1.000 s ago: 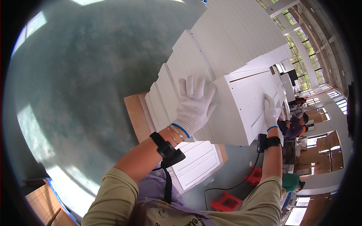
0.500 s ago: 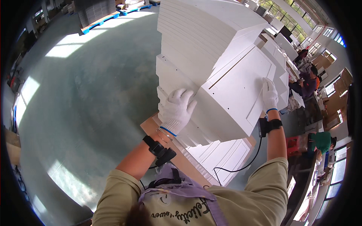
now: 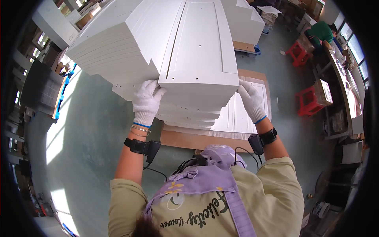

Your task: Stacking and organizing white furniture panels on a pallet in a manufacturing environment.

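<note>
A stack of white panels [image 3: 193,96] stands in front of me, its layers stepped at the edges. The top white panel [image 3: 201,55] has a recessed rectangle, a long narrow slot and small dark holes. My left hand [image 3: 147,100], in a white knit glove, is closed at its near left corner, fingers bent and thumb against the edge. At the near right corner, my gloved right hand [image 3: 252,98] grips the panel's side, with the fingertips partly hidden by the edge.
A taller white stack [image 3: 110,51] adjoins on the left. Brown cardboard [image 3: 189,140] and framed white panels [image 3: 252,106] lie beneath. Red stools [image 3: 310,100], a workbench [image 3: 345,87] and a person in green [image 3: 321,31] are at right. A dark stack on a blue pallet [image 3: 59,98] stands left.
My view has turned, so the stack now faces me more squarely. My left hand has moved from the stack's side to the top panel's near corner; my right hand has come to the opposite near corner.
</note>
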`<state>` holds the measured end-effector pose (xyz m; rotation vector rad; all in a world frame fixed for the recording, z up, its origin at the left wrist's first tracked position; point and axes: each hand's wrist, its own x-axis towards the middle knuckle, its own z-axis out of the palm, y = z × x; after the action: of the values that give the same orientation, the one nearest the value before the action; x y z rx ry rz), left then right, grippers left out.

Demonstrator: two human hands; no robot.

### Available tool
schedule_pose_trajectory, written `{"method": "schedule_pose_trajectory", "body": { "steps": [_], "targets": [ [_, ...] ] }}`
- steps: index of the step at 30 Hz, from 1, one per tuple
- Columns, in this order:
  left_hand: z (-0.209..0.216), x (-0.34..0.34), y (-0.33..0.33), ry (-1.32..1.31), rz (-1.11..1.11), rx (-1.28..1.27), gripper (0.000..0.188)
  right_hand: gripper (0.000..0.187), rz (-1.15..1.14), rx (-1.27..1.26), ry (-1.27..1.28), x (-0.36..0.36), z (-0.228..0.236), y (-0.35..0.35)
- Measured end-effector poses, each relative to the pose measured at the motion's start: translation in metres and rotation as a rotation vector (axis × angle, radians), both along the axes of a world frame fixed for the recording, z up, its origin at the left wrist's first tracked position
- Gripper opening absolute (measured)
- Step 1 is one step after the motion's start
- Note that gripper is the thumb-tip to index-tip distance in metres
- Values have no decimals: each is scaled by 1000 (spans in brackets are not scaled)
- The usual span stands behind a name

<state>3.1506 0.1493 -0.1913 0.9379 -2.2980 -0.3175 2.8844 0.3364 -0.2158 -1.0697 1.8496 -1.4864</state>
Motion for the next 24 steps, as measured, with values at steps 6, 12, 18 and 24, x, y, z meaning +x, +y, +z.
{"method": "schedule_pose_trajectory", "body": {
  "steps": [6,12,18,24],
  "targets": [
    [0,0,-9,-14,-126,45,26,38,-119,-22,71,33,-8,16],
    [-1,-2,-13,-18,-143,117,28,39,-194,-23,62,39,-15,14],
    [-1,-1,-15,-2,-166,174,25,38,-198,0,106,38,-17,13],
    [-6,-1,-19,74,-211,266,22,37,-232,80,120,41,-9,14]
  ]
}}
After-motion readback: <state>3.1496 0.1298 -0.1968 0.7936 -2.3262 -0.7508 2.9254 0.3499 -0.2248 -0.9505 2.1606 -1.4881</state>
